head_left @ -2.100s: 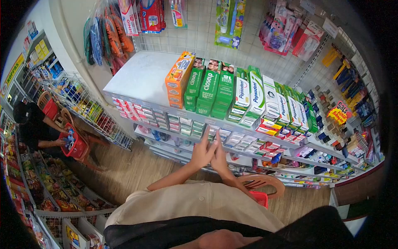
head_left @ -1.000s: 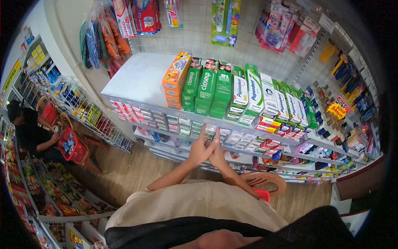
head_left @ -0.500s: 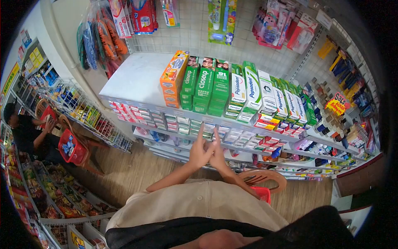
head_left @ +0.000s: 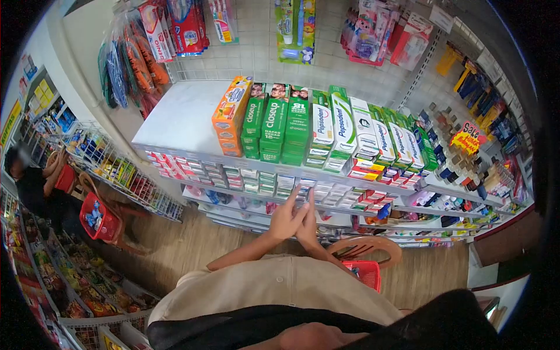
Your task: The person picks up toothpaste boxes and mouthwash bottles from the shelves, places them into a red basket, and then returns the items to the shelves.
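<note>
My left hand (head_left: 283,218) and my right hand (head_left: 307,224) meet in front of the lower shelf, index fingers pointing forward. No item shows in either one; the other fingers are partly hidden where the hands touch. Just beyond the fingertips are small toothpaste boxes (head_left: 286,182) on the lower tier. Above them stand green Closeup boxes (head_left: 273,123), an orange box stack (head_left: 232,116) and Pepsodent boxes (head_left: 342,128) on the top shelf (head_left: 184,114).
Toothbrush packs (head_left: 296,29) hang on the back grid. A brown chair (head_left: 385,248) with a red basket (head_left: 369,274) stands right of my body. At the left, a person (head_left: 35,184) in dark clothes is near another red basket (head_left: 99,216).
The view has shifted, so the shelf goods sit further left. My hands remain together, slightly lower in view. The person at the left has moved their arms.
</note>
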### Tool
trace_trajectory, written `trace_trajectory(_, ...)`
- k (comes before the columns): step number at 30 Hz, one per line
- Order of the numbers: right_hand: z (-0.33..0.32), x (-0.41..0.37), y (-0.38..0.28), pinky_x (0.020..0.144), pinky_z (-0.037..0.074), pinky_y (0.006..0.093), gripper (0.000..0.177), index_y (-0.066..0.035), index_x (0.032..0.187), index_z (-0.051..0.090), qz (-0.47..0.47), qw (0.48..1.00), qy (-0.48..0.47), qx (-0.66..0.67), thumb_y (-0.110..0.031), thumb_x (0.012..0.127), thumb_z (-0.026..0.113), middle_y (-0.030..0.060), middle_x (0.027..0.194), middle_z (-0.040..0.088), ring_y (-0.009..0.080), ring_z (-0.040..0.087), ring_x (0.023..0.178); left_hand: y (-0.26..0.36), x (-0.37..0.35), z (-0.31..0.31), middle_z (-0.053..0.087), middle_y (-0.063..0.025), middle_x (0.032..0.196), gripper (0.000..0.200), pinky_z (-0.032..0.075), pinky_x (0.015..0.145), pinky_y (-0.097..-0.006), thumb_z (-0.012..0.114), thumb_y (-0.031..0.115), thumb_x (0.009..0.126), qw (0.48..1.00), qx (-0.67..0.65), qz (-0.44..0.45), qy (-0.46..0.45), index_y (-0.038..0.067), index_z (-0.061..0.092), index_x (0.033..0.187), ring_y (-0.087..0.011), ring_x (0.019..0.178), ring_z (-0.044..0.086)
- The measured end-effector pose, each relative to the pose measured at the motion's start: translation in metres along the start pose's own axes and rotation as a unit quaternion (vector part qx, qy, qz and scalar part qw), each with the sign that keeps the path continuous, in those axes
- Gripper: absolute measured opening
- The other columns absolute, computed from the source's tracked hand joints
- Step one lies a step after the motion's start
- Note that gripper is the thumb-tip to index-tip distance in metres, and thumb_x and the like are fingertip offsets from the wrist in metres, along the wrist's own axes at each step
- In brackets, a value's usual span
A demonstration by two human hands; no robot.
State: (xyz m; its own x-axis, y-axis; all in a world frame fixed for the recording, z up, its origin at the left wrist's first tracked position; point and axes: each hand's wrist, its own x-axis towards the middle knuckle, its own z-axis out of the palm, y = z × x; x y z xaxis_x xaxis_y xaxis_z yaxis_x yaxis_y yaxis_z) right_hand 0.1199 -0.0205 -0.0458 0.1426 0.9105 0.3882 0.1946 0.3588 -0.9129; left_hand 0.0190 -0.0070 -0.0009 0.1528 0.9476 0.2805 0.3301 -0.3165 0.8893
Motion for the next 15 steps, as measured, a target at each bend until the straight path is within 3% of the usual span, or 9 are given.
trace_trajectory(1, -0.001, 0.0, 0.0, 0.081, 0.052, 0.0326, 0.085, -0.01, 0.158, 0.004, 0.0, 1.0, 0.002, 0.0, -0.006, 0.094, 0.06, 0.0168, 0.121, 0.06, 0.0197, 0.064, 0.097, -0.002, 0.001, 0.001, 0.052, -0.0098, 0.055, 0.068, 0.039, 0.048, -0.0384, 0.062, 0.038, 0.093, 1.0, 0.003, 0.0, 0.001, 0.007, 0.038, 0.149, -0.0248, 0.047, 0.054)
trace_trajectory(3, -0.003, -0.002, -0.001, 0.084, 0.051, 0.0328, 0.087, -0.013, 0.159, 0.002, 0.071, 0.985, -0.056, 0.145, -0.003, 0.095, 0.059, 0.0155, 0.117, 0.062, 0.0201, 0.063, 0.099, -0.001, 0.001, 0.0, 0.053, -0.01, 0.055, 0.068, 0.04, 0.048, -0.0385, 0.062, 0.038, 0.093, 1.0, 0.007, 0.0, 0.002, 0.007, 0.038, 0.149, -0.0252, 0.047, 0.055)
trace_trajectory(7, -0.002, 0.003, 0.003, 0.085, 0.051, 0.0332, 0.088, -0.016, 0.159, -0.001, 0.063, 0.99, -0.054, 0.114, -0.002, 0.095, 0.059, 0.0151, 0.117, 0.061, 0.021, 0.063, 0.099, 0.005, 0.0, -0.004, 0.055, -0.0097, 0.056, 0.068, 0.041, 0.049, -0.038, 0.061, 0.039, 0.094, 1.0, 0.013, -0.008, 0.009, 0.007, 0.038, 0.149, -0.025, 0.049, 0.057)
trace_trajectory(9, -0.001, 0.003, 0.005, 0.085, 0.052, 0.0336, 0.09, -0.019, 0.159, -0.002, 0.094, 0.98, -0.063, 0.164, -0.002, 0.095, 0.059, 0.0141, 0.116, 0.061, 0.0208, 0.062, 0.099, 0.006, 0.0, -0.006, 0.055, -0.0094, 0.056, 0.068, 0.042, 0.049, -0.0378, 0.06, 0.039, 0.094, 1.0, 0.014, -0.011, 0.01, 0.007, 0.038, 0.149, -0.0248, 0.049, 0.057)
trace_trajectory(15, 0.001, 0.006, 0.01, 0.082, 0.051, 0.0322, 0.089, -0.018, 0.158, -0.001, 0.071, 0.979, -0.069, 0.178, -0.003, 0.095, 0.061, 0.0112, 0.112, 0.061, 0.0184, 0.062, 0.095, 0.002, 0.0, -0.008, 0.055, -0.0101, 0.057, 0.068, 0.042, 0.05, -0.0376, 0.06, 0.038, 0.095, 1.0, 0.016, -0.011, 0.004, 0.008, 0.037, 0.15, -0.0253, 0.05, 0.057)
